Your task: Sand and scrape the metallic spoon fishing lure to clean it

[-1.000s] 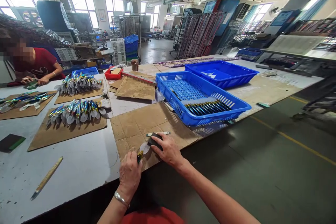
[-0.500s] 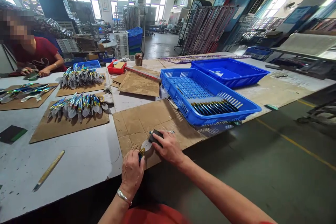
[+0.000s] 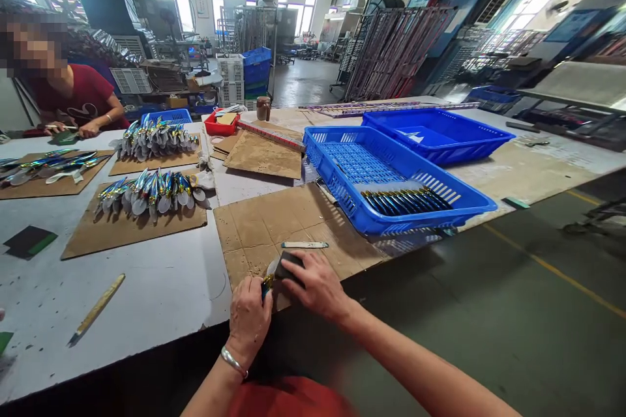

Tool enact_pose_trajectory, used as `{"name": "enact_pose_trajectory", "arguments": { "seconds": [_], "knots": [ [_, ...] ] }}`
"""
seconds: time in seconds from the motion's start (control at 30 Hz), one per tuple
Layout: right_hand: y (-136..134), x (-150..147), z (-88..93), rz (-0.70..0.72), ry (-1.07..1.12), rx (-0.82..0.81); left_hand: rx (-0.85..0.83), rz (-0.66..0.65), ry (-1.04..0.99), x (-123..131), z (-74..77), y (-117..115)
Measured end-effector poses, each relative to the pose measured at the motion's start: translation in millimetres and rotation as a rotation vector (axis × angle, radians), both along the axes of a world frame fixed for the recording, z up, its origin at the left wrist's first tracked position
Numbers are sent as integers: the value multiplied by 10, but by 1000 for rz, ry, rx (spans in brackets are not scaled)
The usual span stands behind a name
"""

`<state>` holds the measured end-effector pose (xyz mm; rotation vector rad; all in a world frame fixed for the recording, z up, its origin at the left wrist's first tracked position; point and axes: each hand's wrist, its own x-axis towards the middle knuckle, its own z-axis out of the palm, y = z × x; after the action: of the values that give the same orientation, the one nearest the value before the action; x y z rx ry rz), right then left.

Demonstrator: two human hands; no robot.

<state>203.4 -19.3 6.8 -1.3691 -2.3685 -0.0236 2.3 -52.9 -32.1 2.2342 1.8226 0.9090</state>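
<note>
A white worktable [image 3: 161,300] in a factory hall is covered in part by cardboard sheets [image 3: 274,221]. At its near edge, a spoon [image 3: 268,272] with an iridescent handle is gripped in the closed fingers of the left hand [image 3: 250,318]. A dark sanding block [image 3: 286,265] is pressed onto the spoon bowl by the right hand [image 3: 317,285], fingers curled over it. A blue crate [image 3: 391,176] of finished pieces stands at the right edge; spoon piles [image 3: 151,192] lie further left. Open concrete floor [image 3: 489,313] adjoins the right edge.
</note>
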Motion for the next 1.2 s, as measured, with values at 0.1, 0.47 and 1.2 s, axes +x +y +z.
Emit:
{"name": "enact_pose_trajectory", "arguments": {
  "seconds": [0.1, 0.47, 1.2],
  "knots": [
    [26, 13, -4, -73, 0, 28, -23, -3, 8, -2, 16, -4],
    [-1, -23, 20, 30, -37, -5, -27, -2, 34, -2, 18, -7],
    [132, 454, 88, -57, -64, 46, -99, 17, 118, -10, 73, 20]
  ]
}}
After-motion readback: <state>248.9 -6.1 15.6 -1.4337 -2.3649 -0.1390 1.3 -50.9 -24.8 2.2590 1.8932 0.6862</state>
